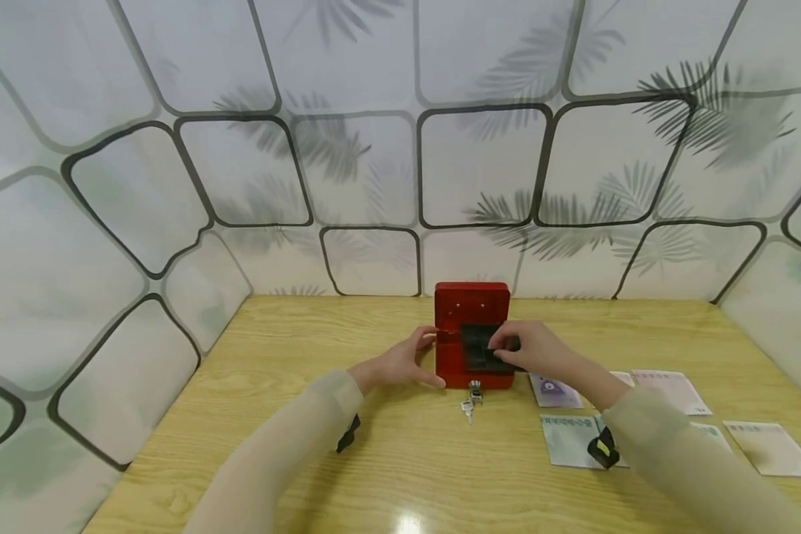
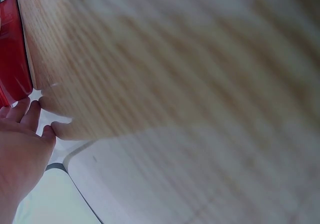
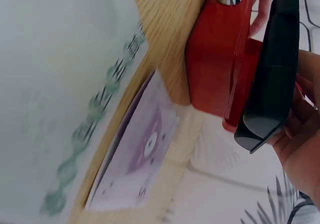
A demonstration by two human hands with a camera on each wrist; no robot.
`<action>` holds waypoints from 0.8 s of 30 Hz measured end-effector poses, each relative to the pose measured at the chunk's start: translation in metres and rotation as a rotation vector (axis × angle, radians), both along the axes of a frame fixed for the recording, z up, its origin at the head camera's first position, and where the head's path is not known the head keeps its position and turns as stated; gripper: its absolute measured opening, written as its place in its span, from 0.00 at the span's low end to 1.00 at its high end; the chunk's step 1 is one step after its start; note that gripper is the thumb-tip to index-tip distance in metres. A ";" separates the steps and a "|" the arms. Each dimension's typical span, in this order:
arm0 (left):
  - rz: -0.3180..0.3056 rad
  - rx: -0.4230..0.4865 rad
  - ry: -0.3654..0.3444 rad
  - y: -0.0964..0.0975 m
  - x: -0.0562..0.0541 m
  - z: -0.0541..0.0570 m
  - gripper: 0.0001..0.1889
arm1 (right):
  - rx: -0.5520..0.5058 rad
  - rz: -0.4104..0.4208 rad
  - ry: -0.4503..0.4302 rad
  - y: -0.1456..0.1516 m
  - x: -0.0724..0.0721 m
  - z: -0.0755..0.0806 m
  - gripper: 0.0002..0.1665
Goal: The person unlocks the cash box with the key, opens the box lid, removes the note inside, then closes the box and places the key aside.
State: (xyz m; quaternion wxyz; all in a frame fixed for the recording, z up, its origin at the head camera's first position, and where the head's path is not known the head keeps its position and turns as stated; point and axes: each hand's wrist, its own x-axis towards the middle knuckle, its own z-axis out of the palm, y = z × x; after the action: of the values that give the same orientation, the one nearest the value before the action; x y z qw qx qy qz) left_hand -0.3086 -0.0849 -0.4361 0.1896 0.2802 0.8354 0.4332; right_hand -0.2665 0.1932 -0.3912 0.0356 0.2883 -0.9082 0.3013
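Observation:
A red cash box (image 1: pixel 450 363) stands on the table with its lid (image 1: pixel 472 295) raised. My left hand (image 1: pixel 400 361) holds the box at its left side, thumb at the front corner and fingers toward the back. In the left wrist view, the fingertips of that hand (image 2: pixel 22 139) are at the red wall. My right hand (image 1: pixel 530 347) pinches a black coin tray (image 1: pixel 477 347), which overlaps the box's inside in the head view. From the right wrist, the tray (image 3: pixel 272 78) appears tilted above the box's rim. A key is in the front lock (image 1: pixel 475 387), with another key (image 1: pixel 467 409) hanging below.
Several printed banknote-like papers lie on the table right of the box, including a purple one (image 1: pixel 555 393), a green one (image 1: pixel 567 441) and a pale one (image 1: pixel 774 449). A patterned wall covering (image 1: pixel 374 170) rises behind the table's back edge.

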 end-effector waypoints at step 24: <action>-0.009 -0.025 0.028 -0.001 0.001 0.002 0.47 | 0.120 -0.067 -0.031 -0.045 -0.013 -0.019 0.05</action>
State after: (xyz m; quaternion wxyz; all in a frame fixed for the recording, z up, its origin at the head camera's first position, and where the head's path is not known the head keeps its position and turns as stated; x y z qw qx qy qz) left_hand -0.3080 -0.0858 -0.4345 0.1835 0.2873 0.8421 0.4178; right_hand -0.2800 0.1484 -0.4101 0.0141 0.2548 -0.9342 0.2494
